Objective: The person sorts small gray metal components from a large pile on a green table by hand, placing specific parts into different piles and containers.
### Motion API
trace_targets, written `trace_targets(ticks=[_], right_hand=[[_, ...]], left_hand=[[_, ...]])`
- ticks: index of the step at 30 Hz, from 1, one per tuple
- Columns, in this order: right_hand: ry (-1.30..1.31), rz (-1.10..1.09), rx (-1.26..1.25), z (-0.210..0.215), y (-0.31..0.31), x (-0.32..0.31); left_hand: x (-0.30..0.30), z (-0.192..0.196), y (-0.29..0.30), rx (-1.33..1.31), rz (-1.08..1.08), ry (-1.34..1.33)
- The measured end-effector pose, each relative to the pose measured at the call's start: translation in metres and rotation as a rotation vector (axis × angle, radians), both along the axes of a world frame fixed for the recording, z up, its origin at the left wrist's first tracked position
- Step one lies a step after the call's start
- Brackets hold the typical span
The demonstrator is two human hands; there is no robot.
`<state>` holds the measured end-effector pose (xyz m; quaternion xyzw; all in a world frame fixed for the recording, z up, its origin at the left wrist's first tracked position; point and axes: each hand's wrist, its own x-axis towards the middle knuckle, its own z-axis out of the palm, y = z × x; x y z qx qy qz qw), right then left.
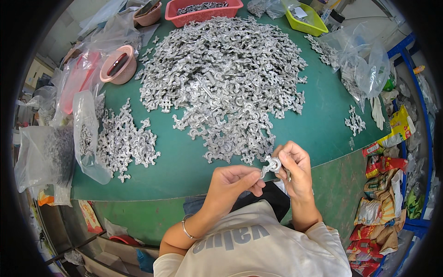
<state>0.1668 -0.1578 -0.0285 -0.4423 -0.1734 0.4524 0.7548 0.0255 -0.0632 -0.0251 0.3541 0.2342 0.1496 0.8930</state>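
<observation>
Both of my hands meet over the near edge of a green table (184, 171). My left hand (233, 184) and my right hand (295, 168) pinch one small silver metal casting (271, 165) between their fingertips. Just beyond them lies a big heap of the same silver castings (226, 78), spread across the table's middle. A smaller heap of castings (124, 141) sits to the left, partly spilling from a clear plastic bag (85, 134).
A red basket (203, 11) and a yellow-green tray (307, 21) stand at the far edge. Two pink bowls (119, 65) are at the back left among plastic bags. A few castings (354, 121) lie at right. Snack packets (380, 203) pile up on the right.
</observation>
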Motion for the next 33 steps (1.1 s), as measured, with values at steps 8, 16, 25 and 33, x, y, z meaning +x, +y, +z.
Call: trace_targets(ticks=[8,16,25,33], right_hand=[[0.082,-0.015,0.044,-0.004,0.003,0.001],[0.591,-0.062,0.159,-0.026,-0.002,0.042],[0.309,-0.038,0.195,-0.007,0.008,-0.003],[0.201,-0.013,0.258,0.006,0.001,-0.022]], left_hand=[[0.003,-0.001,-0.003,0.151,-0.087,0.003],[0.002,-0.009,-0.002,0.312,-0.093,0.005],[0.014,-0.005,-0.015,0.385,-0.152,0.096],[0.019,0.008,-0.021,0.299,0.065,-0.045]])
